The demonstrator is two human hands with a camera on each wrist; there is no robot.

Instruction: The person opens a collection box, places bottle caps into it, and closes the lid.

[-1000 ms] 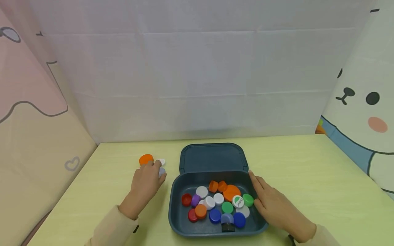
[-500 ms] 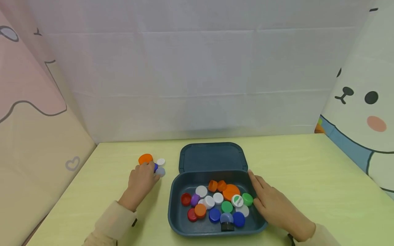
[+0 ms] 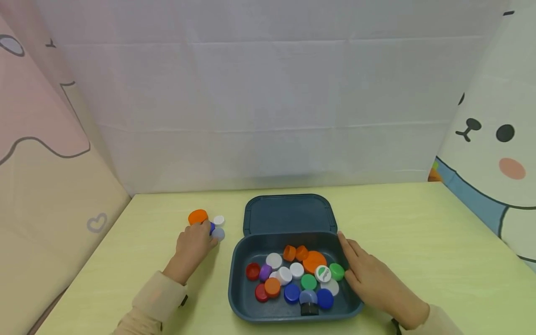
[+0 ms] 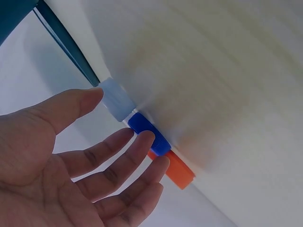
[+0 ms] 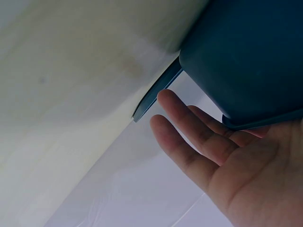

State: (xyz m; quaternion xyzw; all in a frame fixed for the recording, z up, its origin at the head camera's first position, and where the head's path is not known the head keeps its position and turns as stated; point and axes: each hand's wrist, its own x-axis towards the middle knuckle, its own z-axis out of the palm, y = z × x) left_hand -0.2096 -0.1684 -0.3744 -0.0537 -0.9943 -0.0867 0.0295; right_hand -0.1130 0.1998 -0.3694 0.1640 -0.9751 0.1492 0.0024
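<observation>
My left hand (image 3: 192, 246) is over a small group of bottle caps left of the box. In the left wrist view its fingers are spread and loosely bent, the tips at a dark blue cap (image 4: 149, 134). The thumb lies near a pale blue cap (image 4: 116, 100); whether it touches cannot be told. An orange cap (image 3: 198, 216) and a white cap (image 3: 219, 220) lie just beyond. At the right wall of the dark blue box (image 3: 235, 298) rests my right hand (image 3: 368, 279), fingers extended along it, thumb at the rim.
Inside the box lie several caps, among them a red cap (image 3: 253, 271), a green cap (image 3: 309, 282) and a large orange cap (image 3: 314, 262). Behind it the box's lid (image 3: 290, 214) lies flat on the pale yellow table (image 3: 402, 223). A white cloth (image 3: 268, 116) hangs at the back.
My left hand has drawn slightly left and its fingers have shifted, so the dark blue, pale blue and white caps show more. The right hand and the box have stayed put.
</observation>
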